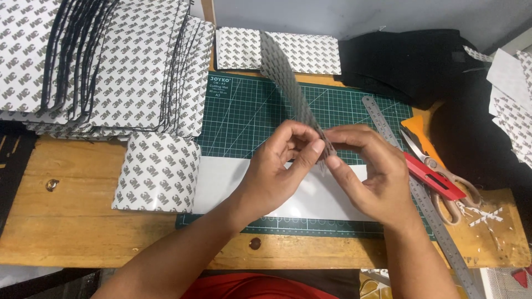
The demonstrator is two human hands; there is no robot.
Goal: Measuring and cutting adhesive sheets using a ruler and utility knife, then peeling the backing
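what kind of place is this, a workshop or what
Probably a small craft or cutting workbench. A green gridded cutting mat lies on a wooden table, with a steel ruler and scissors beside it. Both hands, left hand and right hand, pinch a patterned adhesive strip.

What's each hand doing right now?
Left hand: closed, pinching the near end of the patterned strip.
Right hand: closed, pinching the same end.

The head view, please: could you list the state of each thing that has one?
Patterned strip: held up on edge, pinched at its near end by left hand and right hand.
Scissors: shut, lying flat.
Steel ruler: flat, overhanging the bench.
Curled patterned sheet: lying loose.
Stacked sheets: fanned out.
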